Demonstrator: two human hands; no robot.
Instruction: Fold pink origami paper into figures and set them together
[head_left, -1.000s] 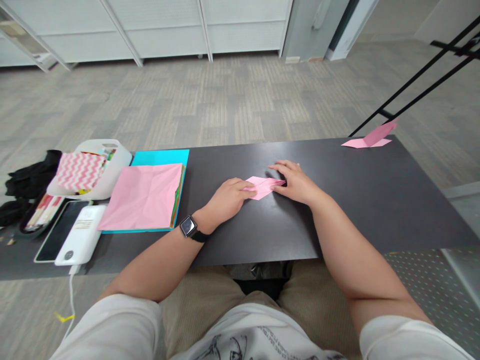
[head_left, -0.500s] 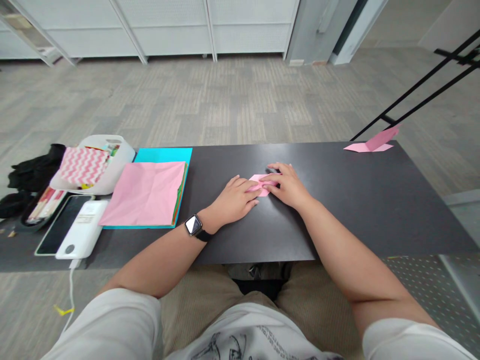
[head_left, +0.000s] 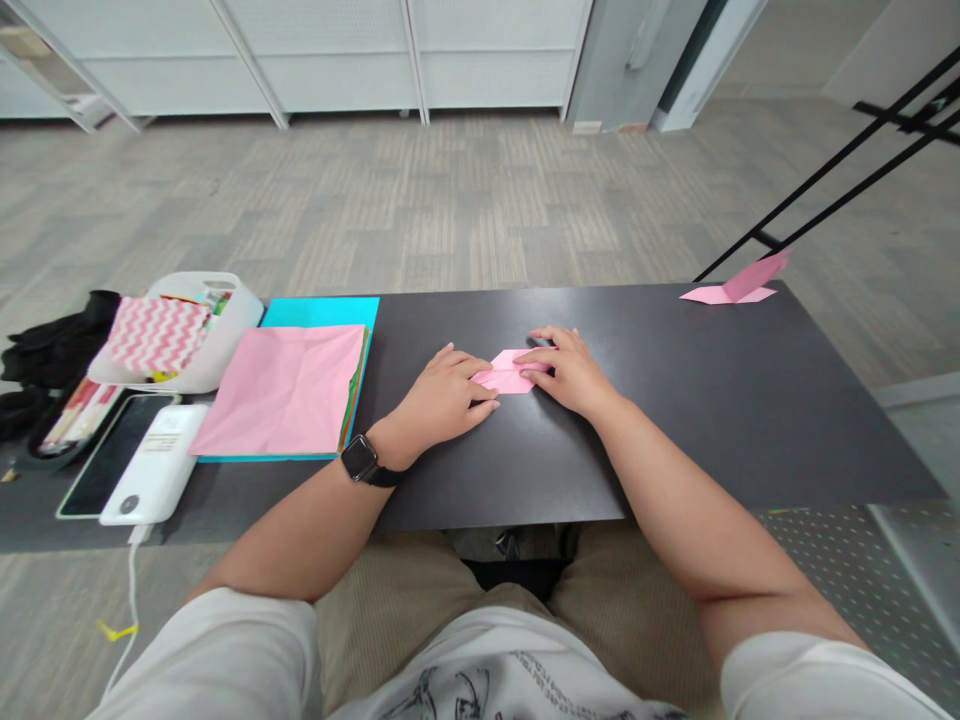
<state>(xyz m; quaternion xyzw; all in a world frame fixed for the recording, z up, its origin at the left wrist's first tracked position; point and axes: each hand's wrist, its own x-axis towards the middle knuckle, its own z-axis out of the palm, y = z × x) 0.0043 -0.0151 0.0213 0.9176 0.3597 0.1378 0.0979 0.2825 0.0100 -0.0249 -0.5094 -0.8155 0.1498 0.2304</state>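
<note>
A small folded pink paper [head_left: 513, 374] lies flat on the dark table [head_left: 697, 420], between my two hands. My left hand [head_left: 448, 396] rests with its fingertips on the paper's left end, fingers spread a little. On the right end lie the fingers of my right hand [head_left: 568, 372], apart from one another and covering that part of the paper. Both hands press from above; neither is wrapped round it.
At the left are a pink sheet [head_left: 289, 390] on a stack of coloured paper, a white basket [head_left: 232, 335], a phone [head_left: 112, 455] and a white power bank [head_left: 156, 465] with a cable. A folded pink paper piece [head_left: 731, 290] stands at the back right.
My left hand has slid left along the paper, so more of its middle shows. My right hand has hardly moved. The view has shifted slightly.
</note>
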